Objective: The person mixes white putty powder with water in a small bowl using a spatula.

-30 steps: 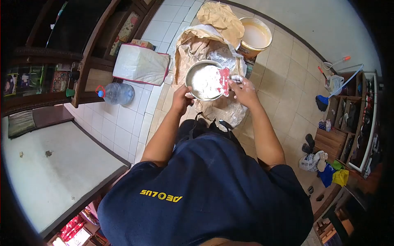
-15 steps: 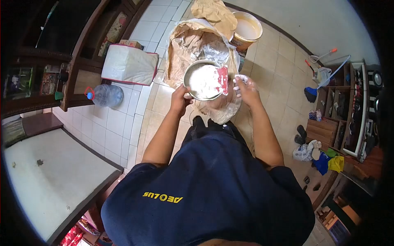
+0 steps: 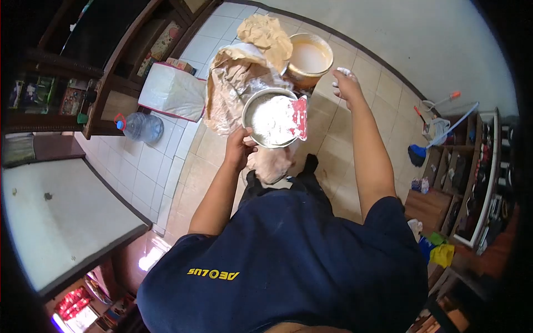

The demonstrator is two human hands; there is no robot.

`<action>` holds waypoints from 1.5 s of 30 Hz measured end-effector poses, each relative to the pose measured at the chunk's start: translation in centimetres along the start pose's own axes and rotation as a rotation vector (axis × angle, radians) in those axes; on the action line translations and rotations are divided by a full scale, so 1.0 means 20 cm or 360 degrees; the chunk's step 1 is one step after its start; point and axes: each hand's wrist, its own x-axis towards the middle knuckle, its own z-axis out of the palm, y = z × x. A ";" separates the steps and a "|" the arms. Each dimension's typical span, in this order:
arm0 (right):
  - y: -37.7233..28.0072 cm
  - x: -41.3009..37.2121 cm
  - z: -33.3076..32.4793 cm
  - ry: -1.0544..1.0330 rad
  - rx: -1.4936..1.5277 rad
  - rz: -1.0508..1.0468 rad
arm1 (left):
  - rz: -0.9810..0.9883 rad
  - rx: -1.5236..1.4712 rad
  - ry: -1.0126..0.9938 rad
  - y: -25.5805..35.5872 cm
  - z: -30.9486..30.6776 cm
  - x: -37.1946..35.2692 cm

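Observation:
My left hand (image 3: 240, 149) is closed on the lower left rim of a round metal bowl (image 3: 246, 114). White powder (image 3: 272, 118) fills much of the bowl. A red scraper (image 3: 300, 117), speckled with powder, rests in it against the right rim. My right hand (image 3: 347, 87) is held out to the right of a bucket (image 3: 327, 60), apart from it. Its fingers are bent and spread, with white powder on the tips and nothing held. Under and behind the bowl stands an open brown paper sack (image 3: 225, 83), its inside partly hidden by the bowl.
Crumpled brown paper (image 3: 265, 36) lies beside the bucket, which holds pale contents. A large water bottle (image 3: 143, 127) lies on the tiles at left, near a white-covered box (image 3: 171, 91). Wooden shelves (image 3: 444, 155) and a blue-headed brush (image 3: 417, 155) are at right.
My right hand has moved away from the scraper, up and to the right, towards the bucket's side. My left hand still holds the bowl. The view has shifted slightly.

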 end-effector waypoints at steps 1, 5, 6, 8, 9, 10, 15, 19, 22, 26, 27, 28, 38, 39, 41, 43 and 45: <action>-0.03 0.08 -0.03 -0.0024 -0.0014 -0.0016 | -0.0004 -0.0007 0.0047 -0.01 0.09 -0.01; -0.11 0.34 -0.09 -0.0300 0.0008 0.0090 | 0.0002 -0.0049 0.0168 -0.14 0.34 0.06; -0.12 0.38 -0.10 -0.0440 0.0004 0.0122 | 0.0020 -0.0048 0.0171 -0.18 0.38 0.08; -0.13 0.44 -0.08 -0.0573 -0.0042 0.0168 | 0.0061 -0.0112 0.0174 -0.25 0.48 0.09; -0.13 0.48 -0.06 -0.0577 -0.0099 0.0166 | 0.0020 -0.0134 0.0248 -0.25 0.55 0.09; -0.13 0.52 -0.05 -0.0578 -0.0150 0.0158 | -0.0015 -0.0151 0.0317 -0.24 0.62 0.10; -0.12 0.60 -0.04 -0.0640 -0.0346 0.0067 | -0.0011 -0.0079 0.0362 -0.31 0.72 0.14; -0.16 0.60 -0.04 -0.0838 -0.0481 0.0133 | -0.0055 -0.0019 0.0438 -0.32 0.74 0.17; -0.15 0.62 -0.03 -0.0929 -0.0377 0.0191 | -0.0081 -0.0038 0.0396 -0.35 0.73 0.22; -0.10 0.72 0.02 -0.0948 -0.0037 0.0244 | -0.0086 -0.0026 0.0407 -0.39 0.74 0.29; -0.12 0.70 0.01 -0.0926 0.0001 0.0232 | -0.0126 -0.0003 0.0441 -0.37 0.77 0.29; -0.13 0.70 0.01 -0.0926 0.0005 0.0229 | -0.0172 0.0019 0.0473 -0.36 0.79 0.29; -0.21 0.81 -0.13 -0.0941 -0.0054 0.0105 | -0.0234 -0.0101 0.0309 -0.30 0.88 0.43; -0.22 0.81 -0.16 -0.0906 -0.0044 0.0047 | -0.0236 -0.0092 0.0310 -0.28 0.90 0.44; -0.25 0.85 -0.19 -0.0874 -0.0035 -0.0008 | -0.0239 -0.0084 0.0316 -0.28 0.92 0.48; -0.26 0.91 -0.20 -0.0786 -0.0016 0.0025 | -0.0260 -0.0062 0.0286 -0.31 0.89 0.53; -0.29 0.96 -0.23 -0.0826 -0.0048 -0.0032 | -0.0227 -0.0078 0.0309 -0.32 0.91 0.57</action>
